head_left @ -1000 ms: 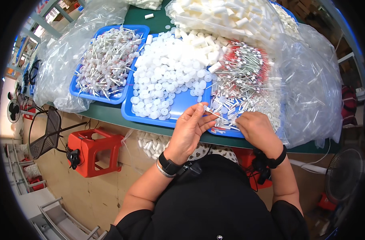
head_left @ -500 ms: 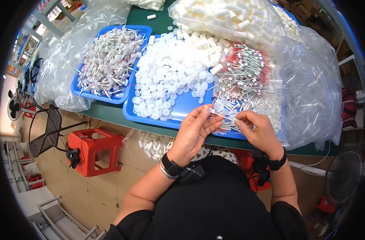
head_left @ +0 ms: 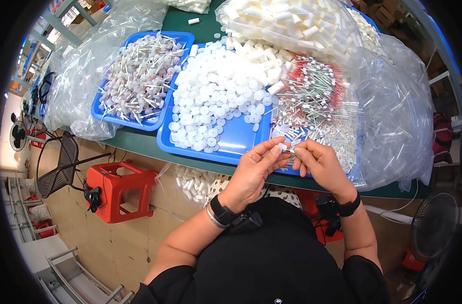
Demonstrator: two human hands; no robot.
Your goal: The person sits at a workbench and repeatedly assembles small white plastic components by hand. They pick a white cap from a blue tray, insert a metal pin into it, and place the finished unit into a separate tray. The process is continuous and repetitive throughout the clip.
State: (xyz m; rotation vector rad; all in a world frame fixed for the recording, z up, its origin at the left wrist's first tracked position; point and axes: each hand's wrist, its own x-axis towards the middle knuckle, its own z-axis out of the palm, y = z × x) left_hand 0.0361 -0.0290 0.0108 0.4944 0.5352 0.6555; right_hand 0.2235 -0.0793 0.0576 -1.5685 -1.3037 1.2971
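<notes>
My left hand (head_left: 255,169) pinches a small white plastic piece (head_left: 283,147) between thumb and fingertips, above the front edge of a blue tray. Fingers closed, my right hand (head_left: 319,163) meets it from the right and grips the end of a thin white stick, mostly hidden by the fingers. Just beyond the hands lie loose thin white sticks (head_left: 337,133) and a bundle of metallic pins with red ends (head_left: 312,83). Left of them, translucent white discs (head_left: 210,101) fill much of the middle blue tray (head_left: 241,133).
The left blue tray (head_left: 152,125) holds a heap of sticks with discs on them (head_left: 139,76). A clear bag of white foam-like cylinders (head_left: 291,23) lies at the back. Plastic bags (head_left: 393,111) flank the green table (head_left: 134,144). A red stool (head_left: 120,190) stands at left, a fan (head_left: 436,223) at right.
My hands have come closer together, the left moving right. The thin stick that spanned the gap between them is now mostly covered by fingers.
</notes>
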